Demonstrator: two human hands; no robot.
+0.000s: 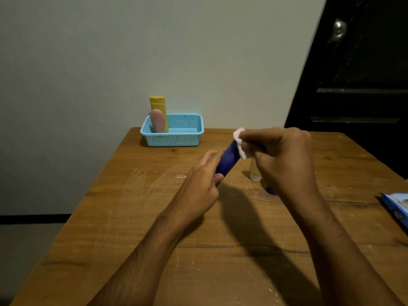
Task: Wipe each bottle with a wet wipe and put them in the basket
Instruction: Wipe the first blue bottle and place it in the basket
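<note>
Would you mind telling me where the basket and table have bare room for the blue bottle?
The basket is free right of the yellow bottle and pink bottle. The table is bare left of the left hand. Crowded: under the right hand, by the small pale bottle.

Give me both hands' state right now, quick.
Left hand: grips the blue bottle near its lower end.
Right hand: fingers pinch the white wet wipe against the bottle's top.
</note>
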